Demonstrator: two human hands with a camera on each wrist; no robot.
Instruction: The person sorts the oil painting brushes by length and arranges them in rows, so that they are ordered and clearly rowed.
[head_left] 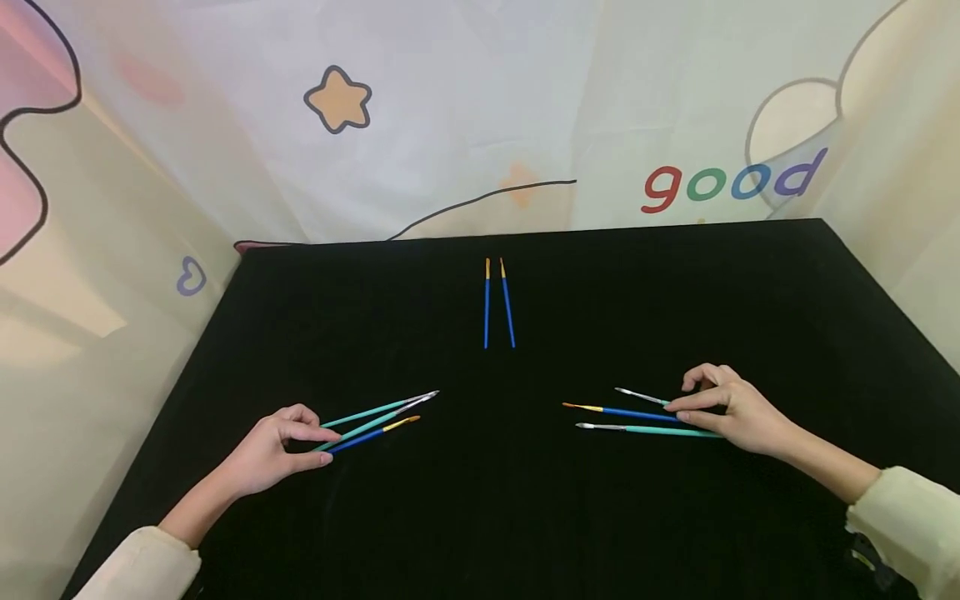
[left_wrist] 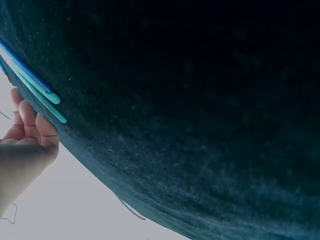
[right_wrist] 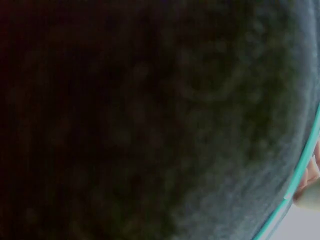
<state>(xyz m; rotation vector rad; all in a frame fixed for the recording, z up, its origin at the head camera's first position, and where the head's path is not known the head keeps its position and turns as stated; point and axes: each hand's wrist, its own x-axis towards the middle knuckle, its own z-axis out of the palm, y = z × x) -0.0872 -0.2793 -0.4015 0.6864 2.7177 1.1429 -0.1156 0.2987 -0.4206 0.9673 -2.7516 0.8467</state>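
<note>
My left hand [head_left: 277, 450] is over the handle ends of three paintbrushes at the left, two teal and one blue [head_left: 360, 438]. Its thumb and index finger stand apart, with a teal paintbrush [head_left: 371, 427] running between them. Handle tips of teal and blue paintbrushes [left_wrist: 37, 80] show beyond the fingers in the left wrist view. At the right, my right hand [head_left: 742, 412] pinches at the handles of another fan of three; its fingertips hide which paintbrush they hold. The blue paintbrush [head_left: 637, 413] there lies between two teal ones, the lower teal paintbrush [head_left: 660, 431] passing under the hand.
Two blue paintbrushes [head_left: 487, 312] with orange tips lie side by side, nearly upright in view, at the far middle of the black tabletop [head_left: 480, 500]. A printed curtain [head_left: 465, 108] hangs behind and along both sides.
</note>
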